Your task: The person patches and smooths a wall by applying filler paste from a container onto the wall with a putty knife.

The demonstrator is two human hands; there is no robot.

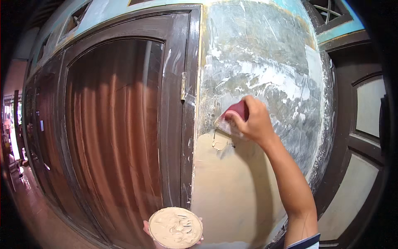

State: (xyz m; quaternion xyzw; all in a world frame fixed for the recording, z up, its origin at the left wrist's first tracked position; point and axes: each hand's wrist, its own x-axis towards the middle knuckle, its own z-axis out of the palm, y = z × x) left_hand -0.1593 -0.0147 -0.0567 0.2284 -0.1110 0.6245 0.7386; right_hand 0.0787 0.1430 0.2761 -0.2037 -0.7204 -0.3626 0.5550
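Note:
My right hand (258, 120) grips a dark red putty scraper (237, 111), with the thumb on its near side. Its lower edge, smeared with pale putty, meets the wall at the top of a smooth beige coated area (224, 182). Just below the scraper is a small raised streak of wet putty (219, 143). Low in the view, my left hand (146, 228) holds up a round bowl (151, 223) from beneath; only some fingertips show at its sides. Beige putty (176, 227) with a ridged surface fills the bowl nearly to the rim.
Above the coating, the wall (265, 50) is rough grey with white patches. To the left stands a dark wooden frame (176, 124) with a hinge (183, 86) and glass over a reddish-brown curtain (116, 137). A dark door (352, 137) with pale panels is on the right.

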